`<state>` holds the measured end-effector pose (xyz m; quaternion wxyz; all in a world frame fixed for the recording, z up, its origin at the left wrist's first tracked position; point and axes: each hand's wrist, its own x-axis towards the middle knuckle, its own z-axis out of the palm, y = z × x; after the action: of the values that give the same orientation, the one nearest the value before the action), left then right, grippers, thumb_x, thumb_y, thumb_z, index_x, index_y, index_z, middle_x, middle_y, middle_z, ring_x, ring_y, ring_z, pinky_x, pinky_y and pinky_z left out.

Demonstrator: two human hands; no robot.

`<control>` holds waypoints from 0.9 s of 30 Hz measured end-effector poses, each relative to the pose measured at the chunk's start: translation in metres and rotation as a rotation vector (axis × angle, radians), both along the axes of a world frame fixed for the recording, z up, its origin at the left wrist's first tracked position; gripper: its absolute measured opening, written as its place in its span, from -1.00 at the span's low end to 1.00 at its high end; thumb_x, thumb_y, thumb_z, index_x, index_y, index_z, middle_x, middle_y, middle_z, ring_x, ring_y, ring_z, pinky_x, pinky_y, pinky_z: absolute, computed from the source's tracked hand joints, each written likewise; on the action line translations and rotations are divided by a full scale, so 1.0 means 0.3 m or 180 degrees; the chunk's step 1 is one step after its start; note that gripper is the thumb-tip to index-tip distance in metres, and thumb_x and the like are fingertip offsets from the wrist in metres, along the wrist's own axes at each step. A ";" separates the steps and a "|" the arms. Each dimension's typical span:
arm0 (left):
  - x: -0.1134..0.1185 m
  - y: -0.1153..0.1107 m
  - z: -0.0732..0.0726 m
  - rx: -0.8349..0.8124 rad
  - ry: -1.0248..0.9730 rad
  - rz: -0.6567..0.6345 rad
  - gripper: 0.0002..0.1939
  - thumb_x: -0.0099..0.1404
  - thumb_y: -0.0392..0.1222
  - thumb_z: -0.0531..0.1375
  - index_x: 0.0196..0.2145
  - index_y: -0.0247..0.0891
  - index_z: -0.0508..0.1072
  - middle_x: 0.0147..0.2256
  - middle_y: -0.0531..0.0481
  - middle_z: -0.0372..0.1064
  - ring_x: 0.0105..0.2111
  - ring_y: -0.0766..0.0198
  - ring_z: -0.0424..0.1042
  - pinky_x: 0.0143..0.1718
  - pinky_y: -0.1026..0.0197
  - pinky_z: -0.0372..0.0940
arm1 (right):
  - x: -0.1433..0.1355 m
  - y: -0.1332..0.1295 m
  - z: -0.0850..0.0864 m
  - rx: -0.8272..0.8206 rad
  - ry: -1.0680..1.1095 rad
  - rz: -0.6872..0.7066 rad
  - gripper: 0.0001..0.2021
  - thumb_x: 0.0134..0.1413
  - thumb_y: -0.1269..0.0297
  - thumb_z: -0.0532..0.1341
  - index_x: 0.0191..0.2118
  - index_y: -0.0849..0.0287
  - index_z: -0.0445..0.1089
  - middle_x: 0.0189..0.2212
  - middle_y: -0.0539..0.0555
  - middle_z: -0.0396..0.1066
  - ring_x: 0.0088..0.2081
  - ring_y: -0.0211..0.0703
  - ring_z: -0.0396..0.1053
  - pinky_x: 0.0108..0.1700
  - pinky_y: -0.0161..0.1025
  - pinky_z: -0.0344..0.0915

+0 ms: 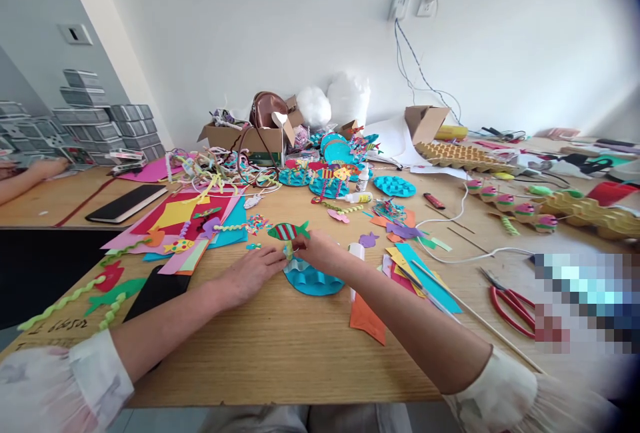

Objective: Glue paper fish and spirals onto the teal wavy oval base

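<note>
A green paper fish with red and white stripes stands above a round blue wavy base at the middle of the table. Below the fish is a short pale yellow-green pipe cleaner coil. My right hand closes around the coil just under the fish's tail, its fingertips partly hidden. From the other side, my left hand reaches in with fingers together, the fingertips meeting the coil at the base's left edge. A white tube lies right of the base, partly behind my right forearm.
Coloured paper sheets and paper fish on coils lie left. Finished blue pieces and glue bottles stand behind. Paper scraps, a wooden stick, red-handled pliers and egg cartons are right. Another person's arm shows far left.
</note>
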<state>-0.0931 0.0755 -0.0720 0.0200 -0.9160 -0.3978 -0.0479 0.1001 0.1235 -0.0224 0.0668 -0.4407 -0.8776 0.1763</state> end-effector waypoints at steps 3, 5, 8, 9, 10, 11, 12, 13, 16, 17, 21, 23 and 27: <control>0.001 0.000 -0.003 -0.0004 -0.0036 -0.0027 -0.56 0.30 -0.43 -0.07 0.08 -0.13 0.25 0.05 -0.06 0.23 0.04 0.18 0.17 0.02 0.11 0.14 | -0.004 -0.003 0.004 -0.0016 -0.0001 0.0134 -0.77 -0.02 0.42 0.11 -0.25 0.14 0.46 -0.34 0.04 0.48 -0.34 -0.22 0.36 -0.40 -0.36 0.11; 0.005 -0.005 0.002 0.0008 -0.0029 0.0037 -0.57 0.31 -0.43 -0.08 0.06 -0.12 0.26 0.04 -0.06 0.23 0.03 0.17 0.18 0.01 0.11 0.15 | -0.006 -0.003 0.007 0.0036 -0.0066 0.0159 -0.77 -0.01 0.42 0.11 -0.25 0.16 0.47 -0.33 0.05 0.48 -0.32 -0.21 0.36 -0.38 -0.36 0.11; 0.012 -0.016 0.015 -0.0006 0.0057 0.0181 -0.58 0.31 -0.42 -0.08 0.05 -0.12 0.27 0.03 -0.08 0.23 0.02 0.14 0.19 0.00 0.07 0.16 | -0.007 0.003 0.007 0.0142 -0.0224 0.0168 -0.78 0.00 0.41 0.11 -0.26 0.19 0.47 -0.33 0.09 0.49 -0.31 -0.18 0.37 -0.40 -0.35 0.10; 0.014 -0.020 0.018 -0.0014 0.0084 0.0205 -0.58 0.31 -0.42 -0.07 0.06 -0.12 0.27 0.03 -0.08 0.23 0.03 0.13 0.18 0.01 0.07 0.15 | -0.006 0.006 0.005 0.0166 -0.0257 0.0211 -0.77 0.00 0.41 0.10 -0.26 0.18 0.48 -0.33 0.09 0.49 -0.30 -0.18 0.37 -0.40 -0.35 0.10; 0.016 -0.022 0.021 -0.0025 0.0103 0.0215 -0.58 0.31 -0.42 -0.07 0.06 -0.13 0.26 0.03 -0.08 0.22 0.03 0.13 0.17 0.02 0.06 0.15 | -0.007 0.009 0.003 0.0192 -0.0277 0.0268 -0.77 0.00 0.41 0.09 -0.27 0.18 0.49 -0.34 0.09 0.49 -0.31 -0.17 0.37 -0.40 -0.34 0.10; 0.017 -0.024 0.022 -0.0038 0.0115 0.0217 -0.58 0.31 -0.43 -0.06 0.07 -0.14 0.26 0.03 -0.09 0.22 0.04 0.13 0.16 0.03 0.05 0.14 | -0.007 0.013 0.001 0.0218 -0.0293 0.0311 -0.76 0.00 0.41 0.09 -0.28 0.16 0.49 -0.34 0.09 0.49 -0.30 -0.17 0.37 -0.40 -0.34 0.11; 0.018 -0.025 0.022 -0.0050 0.0113 0.0212 -0.57 0.30 -0.43 -0.06 0.07 -0.15 0.25 0.03 -0.09 0.22 0.05 0.12 0.15 0.04 0.04 0.14 | -0.008 0.016 -0.001 0.0246 -0.0302 0.0347 -0.75 0.00 0.40 0.08 -0.28 0.15 0.50 -0.34 0.08 0.49 -0.30 -0.16 0.37 -0.39 -0.34 0.12; 0.018 -0.026 0.021 -0.0063 0.0101 0.0202 -0.57 0.30 -0.43 -0.06 0.08 -0.16 0.25 0.03 -0.10 0.22 0.05 0.12 0.14 0.04 0.03 0.13 | -0.009 0.019 -0.003 0.0269 -0.0317 0.0360 -0.74 0.00 0.40 0.08 -0.28 0.14 0.51 -0.34 0.08 0.49 -0.29 -0.15 0.38 -0.38 -0.34 0.13; 0.017 -0.024 0.017 -0.0102 0.0067 0.0193 -0.58 0.31 -0.43 -0.06 0.09 -0.19 0.24 0.05 -0.12 0.22 0.06 0.11 0.12 0.05 0.00 0.13 | -0.015 0.023 -0.001 0.0304 -0.0387 0.0329 -0.73 -0.01 0.41 0.09 -0.27 0.12 0.52 -0.33 0.09 0.50 -0.27 -0.13 0.39 -0.35 -0.33 0.17; 0.017 -0.023 0.016 -0.0113 0.0068 0.0195 -0.58 0.31 -0.43 -0.06 0.09 -0.20 0.25 0.06 -0.12 0.21 0.06 0.10 0.11 0.05 -0.02 0.13 | -0.017 0.022 0.001 0.0307 -0.0412 0.0323 -0.72 -0.02 0.41 0.09 -0.26 0.12 0.52 -0.32 0.10 0.50 -0.27 -0.13 0.39 -0.34 -0.33 0.18; 0.018 -0.022 0.021 -0.0177 0.0046 0.0187 -0.57 0.30 -0.45 -0.07 0.09 -0.22 0.25 0.07 -0.11 0.21 0.06 0.10 0.11 0.06 -0.02 0.12 | -0.019 0.014 0.015 0.0142 -0.0581 0.0305 -0.70 -0.03 0.40 0.09 -0.23 0.09 0.52 -0.31 0.08 0.51 -0.27 -0.12 0.40 -0.36 -0.34 0.20; 0.017 -0.023 0.024 -0.0156 -0.0016 0.0155 -0.56 0.30 -0.45 -0.08 0.08 -0.20 0.25 0.05 -0.10 0.23 0.05 0.12 0.13 0.06 -0.01 0.12 | -0.016 0.009 0.020 0.0020 -0.0668 0.0310 -0.68 -0.04 0.41 0.09 -0.21 0.07 0.52 -0.27 0.06 0.51 -0.27 -0.13 0.41 -0.36 -0.35 0.21; 0.012 -0.023 0.020 -0.0056 -0.0092 0.0050 -0.58 0.30 -0.43 -0.07 0.07 -0.18 0.27 0.01 -0.10 0.26 0.02 0.15 0.17 0.04 0.04 0.14 | -0.006 0.004 0.023 0.0057 -0.0747 0.0478 -0.63 -0.06 0.44 0.07 -0.16 0.00 0.50 -0.24 0.04 0.50 -0.26 -0.14 0.41 -0.36 -0.35 0.21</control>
<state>-0.0895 0.0687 -0.0660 0.0066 -0.9122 -0.4057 -0.0574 0.0982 0.1248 -0.0155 -0.0457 -0.3908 -0.9115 0.1202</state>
